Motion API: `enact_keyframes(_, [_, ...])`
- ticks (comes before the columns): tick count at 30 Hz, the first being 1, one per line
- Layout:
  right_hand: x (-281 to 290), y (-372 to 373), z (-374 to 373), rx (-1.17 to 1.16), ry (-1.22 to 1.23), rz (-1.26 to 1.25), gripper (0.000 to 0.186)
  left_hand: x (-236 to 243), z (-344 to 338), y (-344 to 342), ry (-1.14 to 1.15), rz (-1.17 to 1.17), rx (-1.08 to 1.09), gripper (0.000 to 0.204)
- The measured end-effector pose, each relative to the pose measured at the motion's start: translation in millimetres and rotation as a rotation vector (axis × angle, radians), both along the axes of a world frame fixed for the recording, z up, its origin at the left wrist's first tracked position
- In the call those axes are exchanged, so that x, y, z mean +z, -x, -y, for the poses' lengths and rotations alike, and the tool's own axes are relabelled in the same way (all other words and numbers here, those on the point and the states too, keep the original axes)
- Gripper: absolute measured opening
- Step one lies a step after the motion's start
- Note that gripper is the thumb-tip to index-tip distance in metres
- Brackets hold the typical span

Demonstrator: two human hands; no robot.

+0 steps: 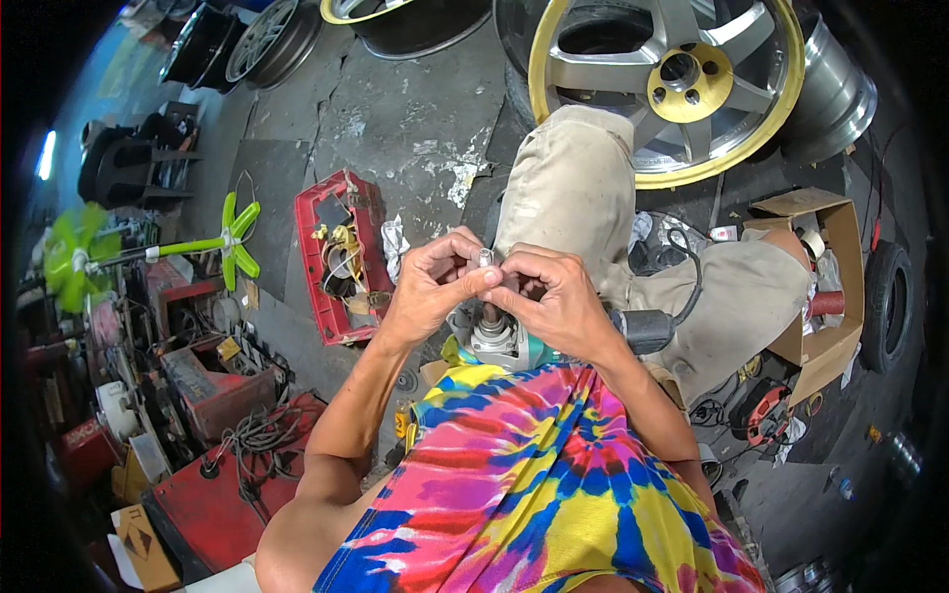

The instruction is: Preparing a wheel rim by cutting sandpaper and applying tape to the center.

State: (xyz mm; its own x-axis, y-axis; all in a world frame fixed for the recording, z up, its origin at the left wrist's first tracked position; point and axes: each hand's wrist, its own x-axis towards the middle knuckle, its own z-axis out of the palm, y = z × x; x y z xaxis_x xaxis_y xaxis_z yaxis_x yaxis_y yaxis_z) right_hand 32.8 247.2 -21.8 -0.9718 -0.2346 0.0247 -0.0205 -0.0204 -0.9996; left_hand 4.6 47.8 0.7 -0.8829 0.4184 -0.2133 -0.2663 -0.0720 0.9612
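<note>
Both my hands meet at the middle of the head view. My left hand (445,282) pinches a small silvery cylindrical piece (485,259) between thumb and fingers. My right hand (539,292) has its fingers curled up against the same piece, with its thumb close to my left thumb. Just beneath them a teal and silver power tool (494,336) with its spindle pointing up lies at my lap, partly hidden by my hands. Its dark end (647,331) sticks out to the right with a black cord (692,277).
Wheel rims (697,89) surround the top edge. A red toolbox (316,272) sits left of my knee, a cardboard box (820,361) and black tyre (888,306) to the right. Green fans (232,237), red equipment (213,474) and cables crowd the left side.
</note>
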Motion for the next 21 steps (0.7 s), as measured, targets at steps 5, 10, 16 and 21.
enact_keyframes(5, [2.4,-9.1,1.9,-0.055,-0.049,-0.074,0.017,7.8,-6.1,-5.0,0.104,0.028,0.01,0.015])
enact_keyframes(10, [9.2,-9.8,9.5,-0.195,-0.11,-0.139,0.013,19.7,-26.9,-16.2,0.321,-0.134,0.139,0.016])
enact_keyframes(16, [9.4,-14.1,18.2,-0.269,-0.104,-0.075,0.013,29.5,-43.4,-22.5,0.611,-0.385,0.326,0.016])
enact_keyframes(21, [6.5,-14.0,19.6,-0.383,-0.14,-0.154,0.014,44.1,-51.4,-24.0,0.911,-0.706,0.289,0.012])
